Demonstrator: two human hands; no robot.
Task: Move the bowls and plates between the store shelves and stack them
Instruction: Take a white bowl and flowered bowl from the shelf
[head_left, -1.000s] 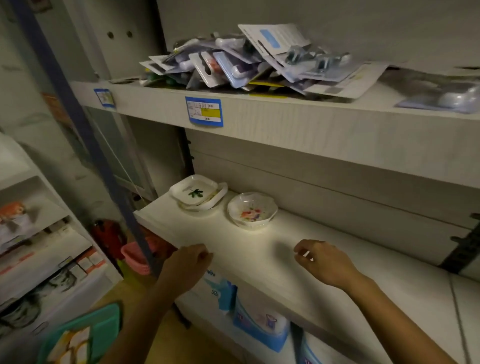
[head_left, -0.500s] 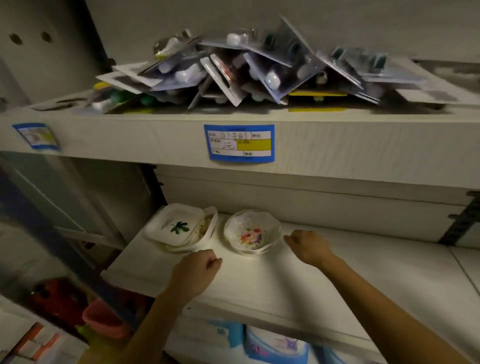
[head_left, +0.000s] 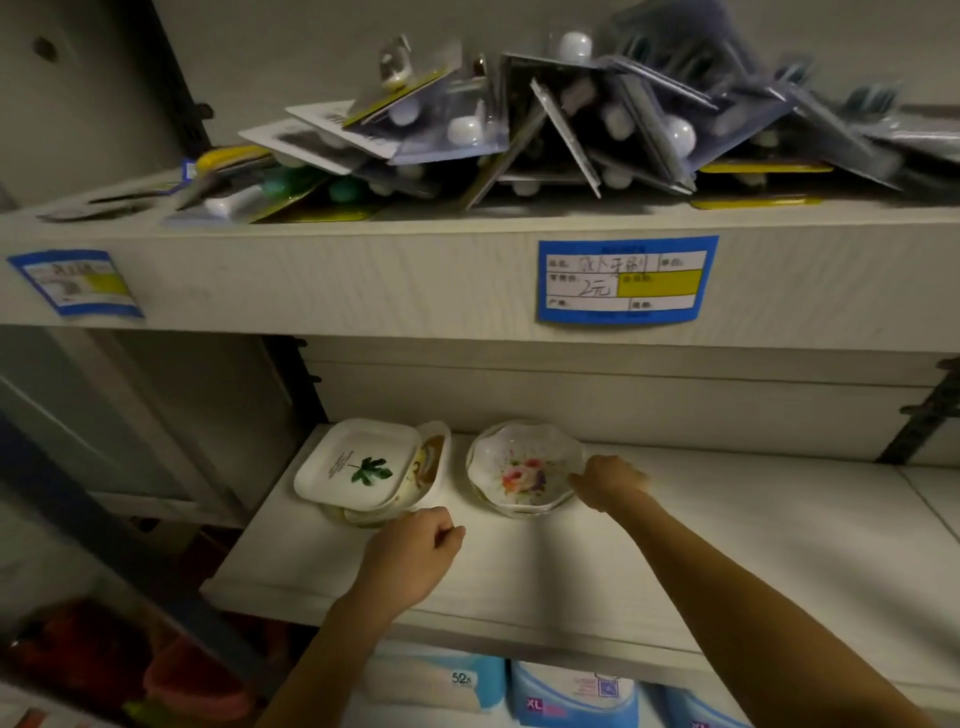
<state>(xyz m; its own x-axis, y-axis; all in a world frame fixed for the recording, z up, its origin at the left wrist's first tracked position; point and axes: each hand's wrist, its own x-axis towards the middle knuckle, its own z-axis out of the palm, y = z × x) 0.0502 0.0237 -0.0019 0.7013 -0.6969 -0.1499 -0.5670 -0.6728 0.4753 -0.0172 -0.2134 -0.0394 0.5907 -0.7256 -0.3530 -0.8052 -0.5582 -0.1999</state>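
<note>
A square white plate with a green leaf print lies on top of a small stack of dishes at the left end of the middle shelf. To its right sits a scalloped bowl with a flower print. My right hand is at the bowl's right rim, fingers curled against its edge. My left hand hovers with fingers curled just in front of the plate stack, holding nothing.
The shelf above juts out over the dishes and carries a heap of blister-packed goods and blue price labels. Packs in blue wrapping fill the shelf below. A dark upright post stands at left.
Both hands have reached forward from the shelf's front edge toward the dishes. My right hand has arrived at the flowered bowl's rim; my left is now close to the plate stack.
</note>
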